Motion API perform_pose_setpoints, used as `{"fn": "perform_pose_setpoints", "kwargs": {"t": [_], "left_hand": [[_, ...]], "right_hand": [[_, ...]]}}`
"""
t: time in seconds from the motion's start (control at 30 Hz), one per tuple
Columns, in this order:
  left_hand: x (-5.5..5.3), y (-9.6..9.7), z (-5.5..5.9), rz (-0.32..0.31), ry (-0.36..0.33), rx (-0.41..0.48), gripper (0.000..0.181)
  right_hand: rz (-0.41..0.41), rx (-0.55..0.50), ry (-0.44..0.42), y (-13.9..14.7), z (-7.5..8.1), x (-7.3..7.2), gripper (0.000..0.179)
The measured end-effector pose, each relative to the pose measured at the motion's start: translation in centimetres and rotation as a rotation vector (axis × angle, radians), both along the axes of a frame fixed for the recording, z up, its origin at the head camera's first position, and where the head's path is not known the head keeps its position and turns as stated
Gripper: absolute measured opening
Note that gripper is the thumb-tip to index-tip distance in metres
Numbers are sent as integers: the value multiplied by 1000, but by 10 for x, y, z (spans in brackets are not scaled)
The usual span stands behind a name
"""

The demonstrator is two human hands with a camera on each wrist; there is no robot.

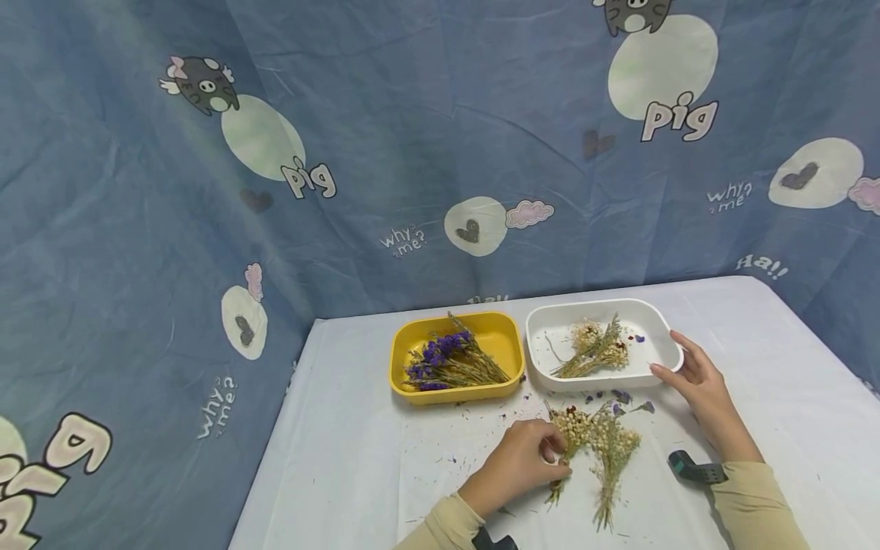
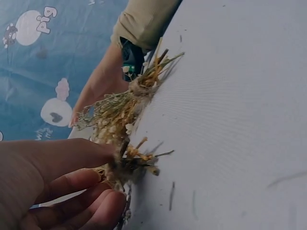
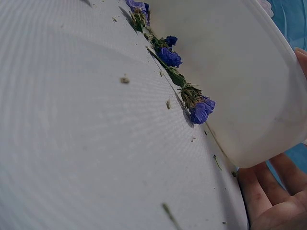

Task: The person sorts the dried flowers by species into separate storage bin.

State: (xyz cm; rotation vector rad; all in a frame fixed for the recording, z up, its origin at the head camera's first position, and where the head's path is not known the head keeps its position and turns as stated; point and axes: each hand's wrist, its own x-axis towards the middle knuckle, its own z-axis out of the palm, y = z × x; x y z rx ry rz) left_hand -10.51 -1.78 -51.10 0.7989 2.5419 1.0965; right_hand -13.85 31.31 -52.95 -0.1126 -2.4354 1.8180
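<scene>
My left hand (image 1: 517,461) pinches the stems of a small bunch of dried flowers (image 1: 572,422) lying on the table. In the left wrist view, thumb and fingers close around its tied stems (image 2: 132,165). Just right of it lies a second dried flower bunch (image 1: 612,451), bound with twine (image 2: 139,90). My right hand (image 1: 708,391) grips the right end of a white tray (image 1: 598,384), thumb at the near side and fingers along the outer rim. Inside the tray is another pale dried bunch (image 1: 593,357) with loose bits.
Left of the white tray stands a yellow tray (image 1: 454,396) holding purple dried flowers (image 1: 443,353) on long stems. Loose purple blossoms (image 3: 201,111) lie along the white tray's front wall. Stem scraps and petals dot the white tablecloth (image 1: 357,428). A blue printed curtain (image 1: 385,153) hangs behind.
</scene>
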Motion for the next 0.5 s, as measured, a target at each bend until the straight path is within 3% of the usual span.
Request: {"fn": "perform_pose_setpoints", "kwargs": {"t": [0.5], "left_hand": [[2,3,-2,43,-7,16,11]], "right_hand": [[3,-15,-11,-1,0,0,83]]}}
